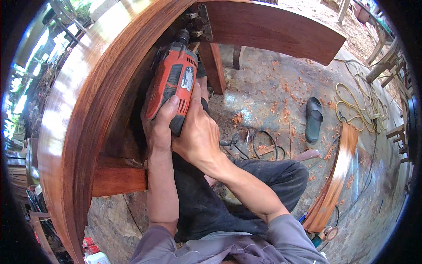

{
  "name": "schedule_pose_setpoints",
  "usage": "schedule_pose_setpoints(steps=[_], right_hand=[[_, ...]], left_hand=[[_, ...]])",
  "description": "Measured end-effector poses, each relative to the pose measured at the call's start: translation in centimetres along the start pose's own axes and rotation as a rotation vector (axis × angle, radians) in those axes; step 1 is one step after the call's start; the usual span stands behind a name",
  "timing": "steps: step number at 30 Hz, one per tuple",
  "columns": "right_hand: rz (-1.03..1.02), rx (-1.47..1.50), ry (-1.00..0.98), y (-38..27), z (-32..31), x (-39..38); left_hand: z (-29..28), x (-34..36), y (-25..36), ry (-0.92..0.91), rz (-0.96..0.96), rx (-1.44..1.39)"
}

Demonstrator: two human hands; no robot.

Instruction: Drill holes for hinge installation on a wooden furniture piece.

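Red drill is grasped in the grip of both left hand and right hand, its long axis running forward from them, chuck just beside the metal bracket, contact undetermined.

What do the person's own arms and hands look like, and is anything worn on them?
The left hand and right hand wear no gloves, and no watch or bracelet shows. The forearms are uncovered. Above them are short, loose sleeves in greyish purple.
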State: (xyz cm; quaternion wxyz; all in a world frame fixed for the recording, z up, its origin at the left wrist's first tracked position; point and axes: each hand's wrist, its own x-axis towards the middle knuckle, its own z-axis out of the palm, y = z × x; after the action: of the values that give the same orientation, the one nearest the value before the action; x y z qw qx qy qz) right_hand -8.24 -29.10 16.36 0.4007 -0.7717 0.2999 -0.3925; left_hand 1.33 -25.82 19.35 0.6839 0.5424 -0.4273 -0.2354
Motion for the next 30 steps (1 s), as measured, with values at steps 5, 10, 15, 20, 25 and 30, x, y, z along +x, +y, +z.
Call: schedule_pose_setpoints(steps=[5,10,15,20,25,30], right_hand=[[-0.030,0.020,0.020,0.2,0.3,-0.5],[-0.082,0.117,0.021,2.0,0.1,-0.9],[-0.113,0.268,0.080,4.6,-0.8,-1.8],[-0.183,0.407,0.105,7.5,-1.8,-3.4],[0.054,0.537,-0.013,9.1,-3.1,-7.6],[-0.040,0.416,0.101,9.6,-6.4,-11.1]], left_hand=[[-0.1,-0.2,0.5,-0.009,-0.010,-0.012],[1.0,-0.7,0.4,-0.012,0.022,0.017],[1.6,-2.3,-0.7,-0.040,0.113,0.149],[1.3,0.9,-1.1,0.133,0.020,-0.286],[3.5,11.5,-3.0,0.319,-0.258,-0.052],[6.4,13.7,-5.4,0.035,-0.525,-0.802]])
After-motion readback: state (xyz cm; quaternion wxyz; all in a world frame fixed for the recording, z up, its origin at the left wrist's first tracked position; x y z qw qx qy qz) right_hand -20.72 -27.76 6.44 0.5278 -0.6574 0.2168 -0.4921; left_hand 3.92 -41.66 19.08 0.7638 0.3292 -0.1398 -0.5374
